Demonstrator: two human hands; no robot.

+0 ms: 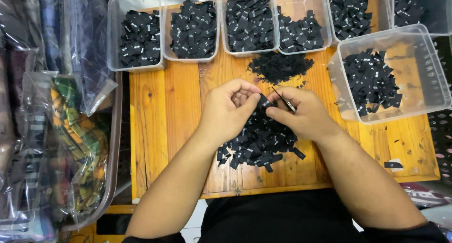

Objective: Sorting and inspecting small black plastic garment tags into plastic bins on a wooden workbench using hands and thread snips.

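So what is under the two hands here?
Under the left hand and right hand lies a pile of small black labels on the wooden table. The pile's upper part is covered by the hands.

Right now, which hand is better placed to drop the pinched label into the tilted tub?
Probably the right hand: it lies nearer the tilted tub. The left hand also pinches the black label but sits farther away.

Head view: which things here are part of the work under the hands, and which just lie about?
In use: left hand, right hand, black label, small snips, label pile, sorting tubs.
Lying about: bagged fabrics, scrap heap.
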